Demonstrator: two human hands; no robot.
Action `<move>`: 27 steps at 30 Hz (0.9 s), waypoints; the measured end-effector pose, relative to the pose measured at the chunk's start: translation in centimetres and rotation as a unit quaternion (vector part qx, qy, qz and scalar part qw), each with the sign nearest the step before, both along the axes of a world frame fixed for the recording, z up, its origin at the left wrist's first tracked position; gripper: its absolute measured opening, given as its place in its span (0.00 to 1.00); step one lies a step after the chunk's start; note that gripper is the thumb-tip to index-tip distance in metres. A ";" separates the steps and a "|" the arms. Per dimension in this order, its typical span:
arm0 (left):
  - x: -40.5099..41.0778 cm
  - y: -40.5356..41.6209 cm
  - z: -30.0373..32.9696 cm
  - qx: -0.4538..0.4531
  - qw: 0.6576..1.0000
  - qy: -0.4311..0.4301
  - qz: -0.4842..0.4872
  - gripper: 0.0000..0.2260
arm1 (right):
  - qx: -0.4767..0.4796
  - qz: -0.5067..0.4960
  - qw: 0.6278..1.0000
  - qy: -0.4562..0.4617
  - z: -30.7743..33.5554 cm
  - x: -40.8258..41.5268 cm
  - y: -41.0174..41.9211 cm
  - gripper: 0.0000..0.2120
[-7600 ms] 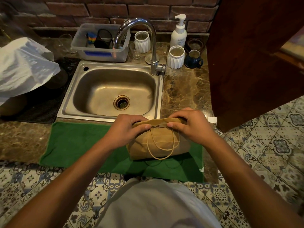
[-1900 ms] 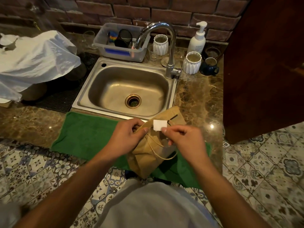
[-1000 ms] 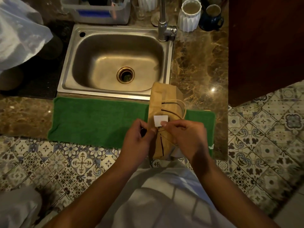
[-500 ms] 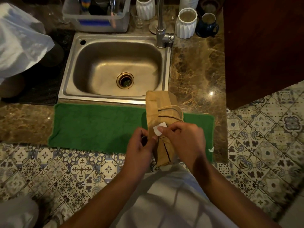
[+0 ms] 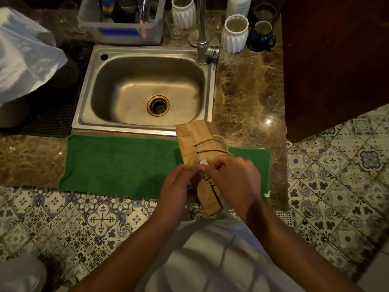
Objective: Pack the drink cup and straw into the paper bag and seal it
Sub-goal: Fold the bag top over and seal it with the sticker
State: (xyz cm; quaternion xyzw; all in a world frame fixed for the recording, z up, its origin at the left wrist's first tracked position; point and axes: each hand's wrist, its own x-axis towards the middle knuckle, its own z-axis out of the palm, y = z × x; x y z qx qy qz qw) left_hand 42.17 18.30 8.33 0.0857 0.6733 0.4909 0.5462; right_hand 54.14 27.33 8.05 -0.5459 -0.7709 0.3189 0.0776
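Observation:
A brown paper bag (image 5: 200, 140) lies on its side across the green towel (image 5: 117, 163), its folded top toward me and its string handles on the upper face. A small white sticker (image 5: 203, 162) shows only as a corner between my fingertips, pressed against the bag. My left hand (image 5: 175, 184) pinches the bag's folded edge. My right hand (image 5: 233, 180) covers the fold and holds the sticker on it. The cup and straw are hidden from view.
A steel sink (image 5: 147, 89) with a tap (image 5: 203, 39) lies behind the towel. White vases (image 5: 234, 32), a blue mug (image 5: 261, 36) and a plastic tub (image 5: 122, 20) stand at the back. A white plastic bag (image 5: 25, 51) sits left, a wooden cabinet (image 5: 336, 60) right.
The bag went from upright to lying on its side. The sticker, held up in the air before, has come down onto the fold and is now mostly covered by my fingers.

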 end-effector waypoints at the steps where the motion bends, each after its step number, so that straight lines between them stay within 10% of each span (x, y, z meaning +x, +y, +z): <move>1: -0.2 0.2 0.0 -0.009 1.000 0.000 0.003 0.15 | 0.002 0.006 1.000 0.002 0.0 0.0 0.0 0.16; 11: -0.4 0.7 1.2 -0.007 0.999 -0.034 0.008 0.15 | 0.081 -0.014 0.981 0.173 -0.7 0.9 -1.2 0.12; 17: -0.4 0.6 1.4 0.009 0.999 -0.033 -0.018 0.15 | -0.088 -0.118 0.948 0.282 -0.3 0.8 -0.5 0.07; 27: -0.2 0.5 1.2 0.026 0.999 0.011 -0.043 0.15 | -0.098 -0.030 0.983 0.152 0.3 0.5 0.3 0.13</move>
